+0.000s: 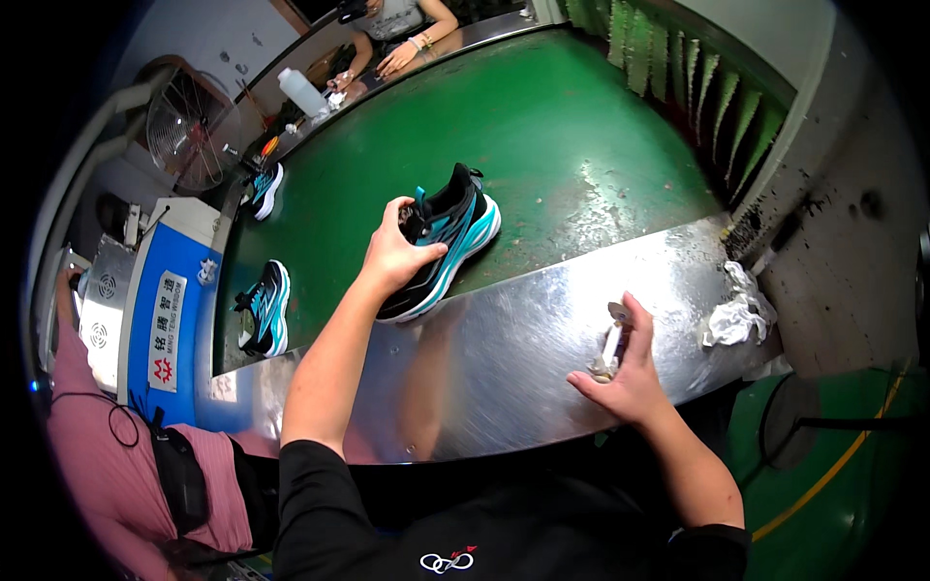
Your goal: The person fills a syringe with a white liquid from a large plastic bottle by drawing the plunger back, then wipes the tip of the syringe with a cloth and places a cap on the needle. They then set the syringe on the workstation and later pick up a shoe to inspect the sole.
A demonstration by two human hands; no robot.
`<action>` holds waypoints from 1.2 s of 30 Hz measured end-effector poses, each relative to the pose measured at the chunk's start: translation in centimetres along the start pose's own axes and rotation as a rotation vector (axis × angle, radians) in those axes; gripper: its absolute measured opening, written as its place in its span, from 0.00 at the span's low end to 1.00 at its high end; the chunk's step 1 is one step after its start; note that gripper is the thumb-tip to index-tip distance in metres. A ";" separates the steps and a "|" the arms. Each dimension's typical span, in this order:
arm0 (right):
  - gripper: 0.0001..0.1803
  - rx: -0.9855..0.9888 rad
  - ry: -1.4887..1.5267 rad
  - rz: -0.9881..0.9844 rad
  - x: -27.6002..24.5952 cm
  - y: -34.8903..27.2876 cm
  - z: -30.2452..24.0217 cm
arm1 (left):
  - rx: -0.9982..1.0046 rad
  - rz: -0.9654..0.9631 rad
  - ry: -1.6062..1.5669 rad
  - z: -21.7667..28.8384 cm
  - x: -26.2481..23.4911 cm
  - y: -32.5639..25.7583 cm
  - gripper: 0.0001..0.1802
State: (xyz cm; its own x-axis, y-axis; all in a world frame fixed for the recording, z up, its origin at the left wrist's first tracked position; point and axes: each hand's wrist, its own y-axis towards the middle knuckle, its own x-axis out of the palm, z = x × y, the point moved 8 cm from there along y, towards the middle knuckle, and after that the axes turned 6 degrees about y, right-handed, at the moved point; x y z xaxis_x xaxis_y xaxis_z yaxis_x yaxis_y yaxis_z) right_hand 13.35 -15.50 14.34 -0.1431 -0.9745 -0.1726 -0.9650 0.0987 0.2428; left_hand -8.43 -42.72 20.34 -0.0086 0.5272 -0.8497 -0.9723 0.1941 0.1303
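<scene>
My left hand grips a black and teal running shoe around its upper, with the thumb on the side and fingers by the tongue. The shoe's heel lies toward the far right over the green belt. Its toe is partly behind my hand, at the metal ledge. Over the ledge at the right, my right hand is curled with a small, pale, shiny tool between thumb and fingers. The tool's exact kind cannot be made out.
The green conveyor belt runs beyond the metal ledge. Two similar shoes are at the left. A crumpled white cloth lies at the right. Co-workers stand at left and far side; a plastic bottle and fan stand beyond.
</scene>
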 end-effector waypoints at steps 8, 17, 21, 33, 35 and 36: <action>0.61 0.112 0.342 0.099 -1.6 -0.3 1.6 | 0.941 0.251 0.510 15.5 -6.4 -15.7 0.28; 0.60 0.067 0.277 0.022 -0.6 -0.2 0.8 | 0.898 0.211 0.561 15.6 -7.3 -22.6 0.19; 0.60 0.066 0.274 0.017 -0.7 -0.1 1.0 | 0.934 0.204 0.548 16.3 -7.0 -22.5 0.21; 0.59 0.070 0.280 0.055 -0.8 -0.1 0.9 | 0.187 0.118 -0.161 5.6 -3.3 -8.4 0.42; 0.59 0.066 0.262 0.041 -0.2 -0.1 1.1 | -0.015 0.209 -0.388 3.8 -4.3 -3.0 0.42; 0.59 0.036 0.226 0.039 0.0 0.0 1.0 | -0.085 0.253 -0.508 3.4 -4.9 -0.7 0.41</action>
State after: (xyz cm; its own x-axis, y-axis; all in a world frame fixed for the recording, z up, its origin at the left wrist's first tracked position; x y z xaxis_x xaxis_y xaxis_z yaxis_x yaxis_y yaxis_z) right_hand 13.17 -15.28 13.36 -0.1313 -0.9898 0.0556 -0.9676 0.1401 0.2099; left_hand -6.87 -42.59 26.15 -0.1509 0.8842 -0.4421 -0.9700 -0.0463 0.2385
